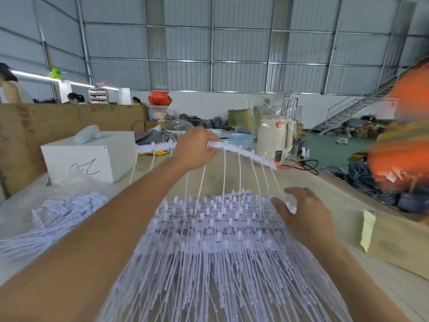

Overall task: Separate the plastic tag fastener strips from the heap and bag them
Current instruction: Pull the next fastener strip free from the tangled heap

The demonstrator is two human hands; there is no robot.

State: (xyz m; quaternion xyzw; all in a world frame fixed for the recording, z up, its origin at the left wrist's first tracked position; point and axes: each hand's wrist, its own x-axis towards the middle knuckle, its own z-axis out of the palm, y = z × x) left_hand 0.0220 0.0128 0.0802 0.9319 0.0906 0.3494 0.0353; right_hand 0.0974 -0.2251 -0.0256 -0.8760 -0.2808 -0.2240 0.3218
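A big heap of white plastic tag fastener strips lies on the table right in front of me. My left hand grips the spine of one strip and holds it raised above the heap, its thin white strands hanging down into the pile. My right hand rests on the heap's far right edge, thumb and fingers pinching the lower ends of those strands. A second, smaller pile of strips lies to the left on clear plastic.
A white box stands at the back left before a cardboard wall. A cream kettle and a blue basket sit at the table's far end. A cardboard carton with yellow tape lies right. People work far left.
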